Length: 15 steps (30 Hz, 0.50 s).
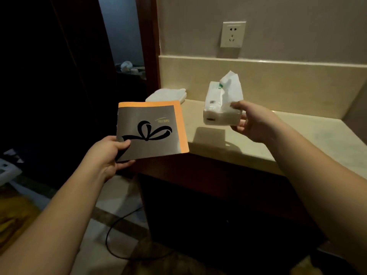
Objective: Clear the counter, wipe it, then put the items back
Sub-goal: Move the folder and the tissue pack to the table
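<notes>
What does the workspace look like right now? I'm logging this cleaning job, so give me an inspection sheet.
Surface: beige counter, bare where visible.
Job's things: tissue pack held above the counter; grey-and-orange booklet held off its left edge; folded white cloth in the back left corner.
Clutter: nothing seen.
Grips: left hand pinches the booklet's corner; right hand holds the tissue pack's end.
Cables: black cable on the floor.
Surroundings: wall socket, dark cabinet, dark doorway.

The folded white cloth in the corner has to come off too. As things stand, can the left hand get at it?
Probably not yet: the left hand grips the booklet, which hangs between it and the folded cloth. Nothing else blocks the way.
</notes>
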{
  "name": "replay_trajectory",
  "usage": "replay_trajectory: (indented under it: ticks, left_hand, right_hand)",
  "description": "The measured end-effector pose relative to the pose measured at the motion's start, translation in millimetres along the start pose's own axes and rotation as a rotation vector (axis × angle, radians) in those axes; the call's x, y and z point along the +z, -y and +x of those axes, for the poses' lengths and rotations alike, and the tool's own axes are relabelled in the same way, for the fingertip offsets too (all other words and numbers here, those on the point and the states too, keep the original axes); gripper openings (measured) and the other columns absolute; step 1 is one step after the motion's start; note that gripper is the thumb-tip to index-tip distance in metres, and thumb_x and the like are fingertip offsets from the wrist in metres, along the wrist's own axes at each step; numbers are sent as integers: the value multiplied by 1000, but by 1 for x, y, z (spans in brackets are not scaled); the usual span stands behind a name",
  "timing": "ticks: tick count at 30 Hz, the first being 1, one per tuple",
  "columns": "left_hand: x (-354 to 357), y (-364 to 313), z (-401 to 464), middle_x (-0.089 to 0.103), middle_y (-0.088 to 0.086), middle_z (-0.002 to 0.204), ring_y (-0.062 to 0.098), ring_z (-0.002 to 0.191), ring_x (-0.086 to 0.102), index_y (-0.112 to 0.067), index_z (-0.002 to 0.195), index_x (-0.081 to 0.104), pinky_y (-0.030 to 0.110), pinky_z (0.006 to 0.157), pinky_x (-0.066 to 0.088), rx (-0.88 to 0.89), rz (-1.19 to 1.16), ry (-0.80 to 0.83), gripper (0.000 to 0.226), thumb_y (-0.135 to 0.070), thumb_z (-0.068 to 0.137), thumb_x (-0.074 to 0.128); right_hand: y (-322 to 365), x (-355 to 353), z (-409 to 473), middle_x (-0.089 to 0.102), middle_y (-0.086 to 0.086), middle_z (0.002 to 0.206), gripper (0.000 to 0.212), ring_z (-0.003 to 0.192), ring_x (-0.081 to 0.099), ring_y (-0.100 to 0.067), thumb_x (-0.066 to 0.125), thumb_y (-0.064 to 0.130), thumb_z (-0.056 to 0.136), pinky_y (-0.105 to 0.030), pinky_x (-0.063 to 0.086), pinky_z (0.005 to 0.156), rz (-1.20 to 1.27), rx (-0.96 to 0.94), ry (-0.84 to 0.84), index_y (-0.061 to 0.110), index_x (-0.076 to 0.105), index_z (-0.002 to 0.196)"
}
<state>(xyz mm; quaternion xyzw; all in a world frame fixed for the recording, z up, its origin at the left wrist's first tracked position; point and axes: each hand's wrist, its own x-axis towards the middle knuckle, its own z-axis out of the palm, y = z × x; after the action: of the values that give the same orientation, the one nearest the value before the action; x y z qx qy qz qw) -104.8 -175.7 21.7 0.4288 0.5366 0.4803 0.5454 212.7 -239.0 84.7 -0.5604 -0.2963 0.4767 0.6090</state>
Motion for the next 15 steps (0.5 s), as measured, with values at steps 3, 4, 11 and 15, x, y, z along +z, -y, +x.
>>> replay_trajectory:
  ticks: [3, 4, 11, 15]
  left_hand:
    - [-6, 24, -29, 62, 10, 108, 24, 95, 60, -10, 120, 55, 36, 59, 49, -11, 24, 56, 24, -7, 96, 55]
    - [-7, 32, -38, 63, 10, 109, 24, 94, 60, -10, 121, 55, 36, 60, 50, -15, 30, 69, 25, -8, 96, 56]
    - [11, 85, -93, 64, 10, 104, 24, 91, 63, -18, 104, 55, 34, 58, 51, -87, 89, 189, 13, -8, 96, 57]
    - [39, 105, -117, 63, 8, 106, 24, 92, 62, -17, 111, 54, 33, 60, 51, -159, 97, 299, 18, -7, 95, 56]
  right_hand:
    - [-29, -13, -49, 66, -5, 92, 7, 68, 65, -15, 53, 13, 93, -25, 52, 63, 13, -1, 7, 15, 58, 97]
    - [-38, -18, -63, 68, -4, 91, 10, 67, 67, -14, 51, 12, 93, -25, 53, 60, 47, 9, 14, 16, 58, 99]
    - [-105, -88, -146, 67, -8, 111, 72, 91, 56, -21, 78, 25, 67, -24, 50, 60, 203, 32, -79, 16, 50, 132]
    - [-134, -133, -189, 67, -3, 117, 61, 102, 67, -21, 72, 29, 72, -32, 51, 78, 168, 69, -193, 23, 52, 129]
